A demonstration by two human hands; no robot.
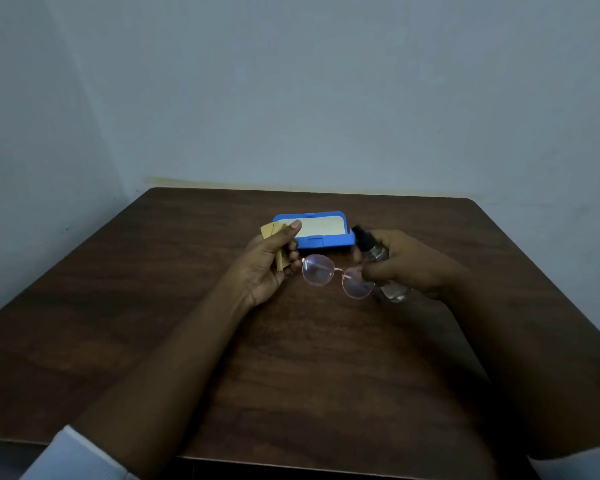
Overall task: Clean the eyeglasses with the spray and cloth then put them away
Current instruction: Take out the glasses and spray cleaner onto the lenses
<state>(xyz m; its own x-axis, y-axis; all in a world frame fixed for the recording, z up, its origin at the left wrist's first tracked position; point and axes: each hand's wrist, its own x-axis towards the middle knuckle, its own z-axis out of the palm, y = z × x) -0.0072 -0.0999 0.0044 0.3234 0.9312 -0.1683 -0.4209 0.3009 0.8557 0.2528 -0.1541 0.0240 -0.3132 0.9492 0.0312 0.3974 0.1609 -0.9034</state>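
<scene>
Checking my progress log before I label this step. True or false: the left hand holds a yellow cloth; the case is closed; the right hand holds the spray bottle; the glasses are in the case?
1. The left hand holds a yellow cloth. True.
2. The case is closed. False: it lies open.
3. The right hand holds the bottle. True.
4. The glasses are in the case. False: they are between the hands, in front of it.
</scene>
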